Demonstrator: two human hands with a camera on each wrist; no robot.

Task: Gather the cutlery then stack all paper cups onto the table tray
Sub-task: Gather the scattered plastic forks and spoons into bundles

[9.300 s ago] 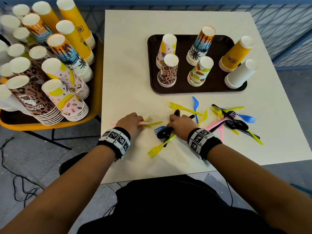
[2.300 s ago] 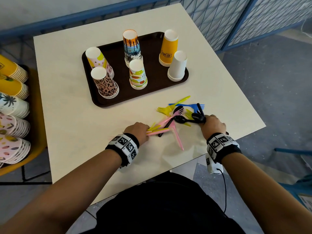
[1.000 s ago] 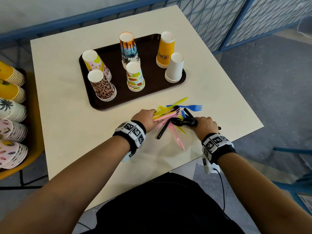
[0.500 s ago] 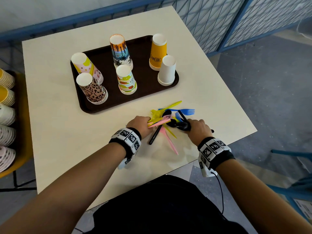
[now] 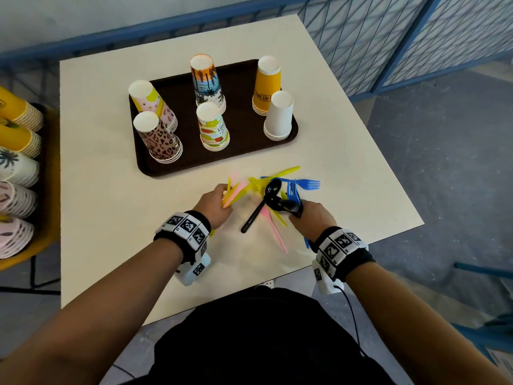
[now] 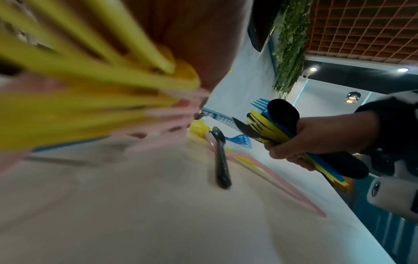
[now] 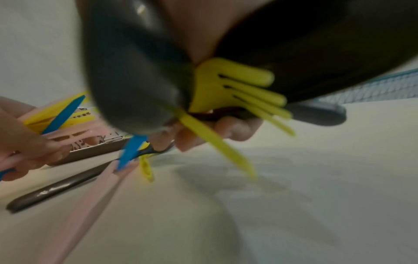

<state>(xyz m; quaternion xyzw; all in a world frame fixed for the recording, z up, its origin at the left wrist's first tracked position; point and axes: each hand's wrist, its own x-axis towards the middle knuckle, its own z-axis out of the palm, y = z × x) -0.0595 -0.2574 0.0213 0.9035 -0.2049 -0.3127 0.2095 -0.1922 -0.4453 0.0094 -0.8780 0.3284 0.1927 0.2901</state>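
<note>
Gripping full bundles in both left hand [image 5: 215,202] and right hand [image 5: 311,218], risking slippery cutlery [image 5: 273,195] fanning out and dropping while reaching for loose black spoon [image 6: 221,157].

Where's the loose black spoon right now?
In the head view the black spoon lies on the table between the left hand and right hand, beside a pink fork.

A café or canteen seating area. A square cream worktop [image 5: 333,151] carries a brown serving tray [image 5: 244,151] of upturned paper cups [image 5: 212,126]; more cup stacks [image 5: 16,168] fill a yellow tray alongside. Blue mesh partitions [image 5: 374,37] border a grey concrete floor [image 5: 444,162]. Overhead are a wooden lattice ceiling [image 6: 361,26], hanging greenery [image 6: 287,44] and recessed spotlights [image 6: 403,69].
</note>
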